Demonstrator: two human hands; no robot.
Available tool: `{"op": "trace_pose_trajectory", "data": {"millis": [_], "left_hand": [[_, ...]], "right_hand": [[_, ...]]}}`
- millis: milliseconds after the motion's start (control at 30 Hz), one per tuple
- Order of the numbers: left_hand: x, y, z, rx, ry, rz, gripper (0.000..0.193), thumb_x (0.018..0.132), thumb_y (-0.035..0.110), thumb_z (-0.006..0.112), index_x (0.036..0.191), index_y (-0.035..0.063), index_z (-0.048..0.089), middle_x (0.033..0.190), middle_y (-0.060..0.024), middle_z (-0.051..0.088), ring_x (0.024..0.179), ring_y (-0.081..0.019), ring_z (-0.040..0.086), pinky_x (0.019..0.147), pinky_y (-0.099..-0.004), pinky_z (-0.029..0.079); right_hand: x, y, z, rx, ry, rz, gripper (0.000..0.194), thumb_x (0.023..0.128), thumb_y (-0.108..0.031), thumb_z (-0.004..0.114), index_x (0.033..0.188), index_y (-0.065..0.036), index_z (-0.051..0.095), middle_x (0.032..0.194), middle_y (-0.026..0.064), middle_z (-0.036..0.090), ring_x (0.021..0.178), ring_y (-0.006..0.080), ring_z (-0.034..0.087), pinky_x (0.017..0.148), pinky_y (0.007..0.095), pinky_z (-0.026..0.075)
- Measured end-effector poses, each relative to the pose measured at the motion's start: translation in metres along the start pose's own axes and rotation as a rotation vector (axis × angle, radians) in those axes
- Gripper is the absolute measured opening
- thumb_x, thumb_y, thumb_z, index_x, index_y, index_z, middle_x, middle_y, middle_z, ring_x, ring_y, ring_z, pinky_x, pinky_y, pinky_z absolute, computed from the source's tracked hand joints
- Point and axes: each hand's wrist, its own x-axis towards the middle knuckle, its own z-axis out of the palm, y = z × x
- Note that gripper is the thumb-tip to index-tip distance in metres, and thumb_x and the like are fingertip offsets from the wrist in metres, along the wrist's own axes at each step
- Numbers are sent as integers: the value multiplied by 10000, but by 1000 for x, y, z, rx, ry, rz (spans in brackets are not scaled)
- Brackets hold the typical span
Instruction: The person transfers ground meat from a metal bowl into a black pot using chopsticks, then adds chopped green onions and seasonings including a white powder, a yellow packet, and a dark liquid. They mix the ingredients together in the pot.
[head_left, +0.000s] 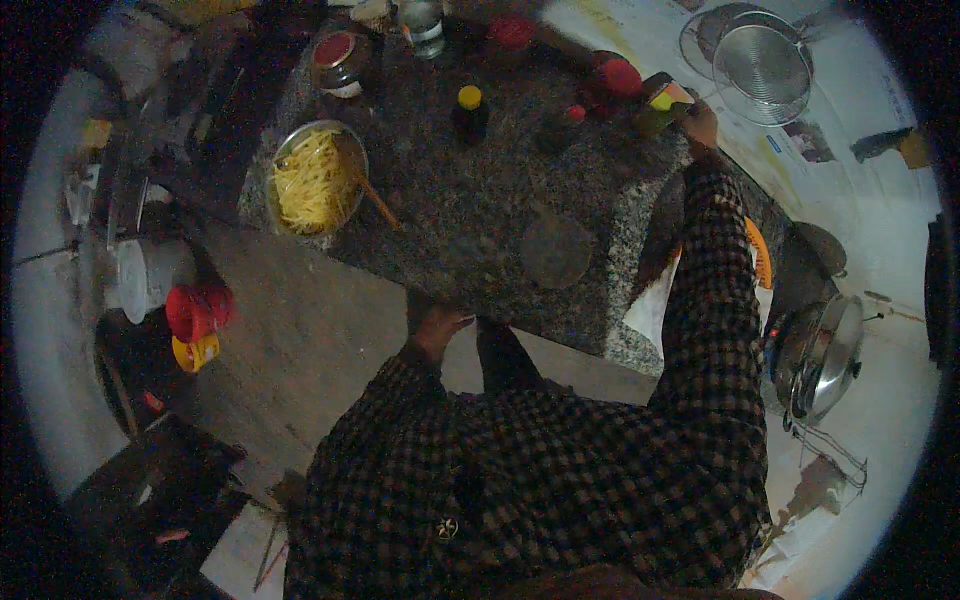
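My right hand (700, 129) reaches to the far right part of the dark granite counter (420, 262), its fingers at a green and yellow container (664, 101); whether they grip it is too dim to tell. Low beside my body, my left hand (440, 330) is at the counter's near edge, its fingers partly in shadow. A metal bowl of noodle-like yellow food (311, 180) stands at the left of the counter, with a wooden utensil (382, 202) leaning out over its rim. Near the middle stands a dark bottle with a yellow cap (470, 105).
Jars, one with a red lid (334, 52), stand along the back left. Red-topped containers (619, 77) are at the back right. A wire strainer (769, 71) hangs on the wall, and metal pans (832, 360) are at far right. Red (196, 311) and yellow objects are at left.
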Motion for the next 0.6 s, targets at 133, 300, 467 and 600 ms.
{"op": "trace_pose_trajectory", "data": {"millis": [133,300,467,600], "left_hand": [[-5,-43,4,-778,125,-193,336,862,281,616,1159,132,567,1153,-78,581,1160,-293,485,1038,-605,279],[-9,-69,16,-983,-3,-107,270,892,277,568,1107,119,613,1174,-102,570,1140,-296,495,1050,-579,274],[13,-80,43,-689,-155,83,453,865,275,599,1250,63,488,1221,-125,519,1092,-289,515,912,-385,430],[10,-41,66,-261,48,63,581,792,337,683,1230,28,461,1088,-159,553,978,-303,547,840,-461,447]], "right_hand": [[-8,-15,-6,87,24,109,448,726,-355,705,1015,-18,645,884,146,665,768,283,630,681,380,484],[-38,-25,-8,359,229,306,437,737,-408,682,950,-26,674,905,146,675,829,296,641,750,369,489],[-145,-75,-37,880,-170,219,278,843,-136,630,1073,18,604,1017,76,626,887,164,588,806,318,464],[-281,-150,-73,574,-388,171,253,860,-156,616,1060,-1,614,1035,70,618,944,156,572,871,306,433]]}}
